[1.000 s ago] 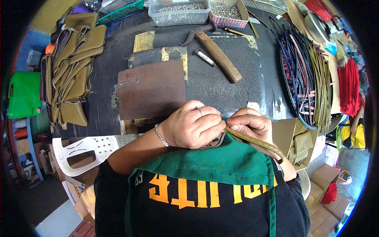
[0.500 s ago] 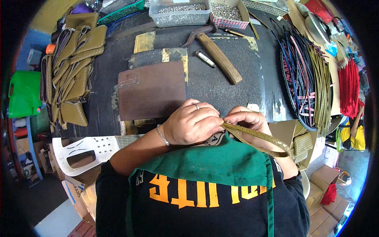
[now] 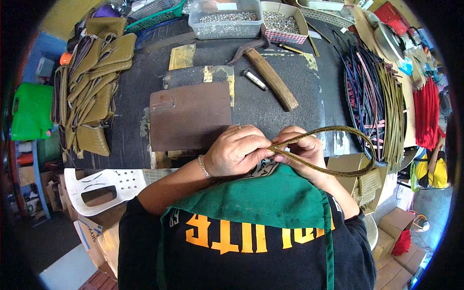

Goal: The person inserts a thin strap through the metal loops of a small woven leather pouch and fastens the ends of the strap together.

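Thin olive-brown leathery strap point(image 3: 338, 172), bent into a loop right by the green cloth apron point(image 3: 270, 200). Pinched by both left hand point(image 3: 239, 151) and right hand point(image 3: 308, 151) where its strands meet, probably just to keep those lined up.

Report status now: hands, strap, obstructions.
Left hand pinching olive strap; right hand alongside, fingertips partly hidden. Strap bent into a loop. No obstruction seen at strap; hammer lies beyond hands.

On the worn black worktable point(image 3: 307, 92), a flat brown rectangular sheet point(image 3: 190, 119) is laid just beyond the gripping left hand point(image 3: 238, 152). Farther beyond the grip, a wooden-handled metal hammer point(image 3: 271, 79) and a short white-and-black cylinder point(image 3: 254, 80) are placed; olive-brown woven pouches point(image 3: 93, 94) are piled well to its left.
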Motion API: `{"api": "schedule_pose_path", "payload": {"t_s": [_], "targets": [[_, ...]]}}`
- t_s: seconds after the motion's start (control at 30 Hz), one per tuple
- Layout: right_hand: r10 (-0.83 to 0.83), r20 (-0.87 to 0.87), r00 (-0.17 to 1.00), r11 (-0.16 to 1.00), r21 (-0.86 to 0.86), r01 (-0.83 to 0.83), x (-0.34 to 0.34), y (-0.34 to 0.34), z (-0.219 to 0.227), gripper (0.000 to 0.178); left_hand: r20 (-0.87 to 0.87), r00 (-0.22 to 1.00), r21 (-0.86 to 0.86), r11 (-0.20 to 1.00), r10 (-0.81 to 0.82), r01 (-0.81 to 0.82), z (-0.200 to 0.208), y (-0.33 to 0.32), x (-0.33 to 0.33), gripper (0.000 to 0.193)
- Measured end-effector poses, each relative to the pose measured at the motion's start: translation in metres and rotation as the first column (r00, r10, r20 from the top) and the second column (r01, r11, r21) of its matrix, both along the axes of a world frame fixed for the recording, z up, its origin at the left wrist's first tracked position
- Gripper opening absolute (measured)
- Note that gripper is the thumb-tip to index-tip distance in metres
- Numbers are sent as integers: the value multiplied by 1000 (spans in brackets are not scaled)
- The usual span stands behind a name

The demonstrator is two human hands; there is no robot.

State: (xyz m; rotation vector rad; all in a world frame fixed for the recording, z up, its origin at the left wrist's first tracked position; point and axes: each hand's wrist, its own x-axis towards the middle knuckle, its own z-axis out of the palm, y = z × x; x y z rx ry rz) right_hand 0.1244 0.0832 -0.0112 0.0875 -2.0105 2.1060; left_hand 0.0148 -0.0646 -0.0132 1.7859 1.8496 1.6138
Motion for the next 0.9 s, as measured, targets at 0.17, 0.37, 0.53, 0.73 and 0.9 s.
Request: {"api": "schedule_pose_path", "payload": {"t_s": [0.17, 0.37, 0.53, 0.73, 0.9], "targets": [[-54, 39, 998, 982, 183, 46, 0, -2, 9, 14, 10, 998, -14, 998, 59, -59, -3, -1, 2, 15], [-118, 70, 990, 958, 272, 95, 1, -9, 11, 11, -61, 995, -118, 989, 80, -86, 6, -2, 2, 14], [-153, 29, 988, 884, 451, 123, -2, -11, 1, 12, -300, 945, -197, 962, 126, -191, 16, -3, 4, 16], [-88, 182, 979, 946, 324, 25, -1, -10, 4, 13, -479, 863, -215, 933, 158, -290, 18, -4, 9, 15], [-120, 169, 978, 917, 397, 44, 1, -10, 5, 11, -501, 852, -173, 947, 151, -270, 19, -1, 9, 18]]}}
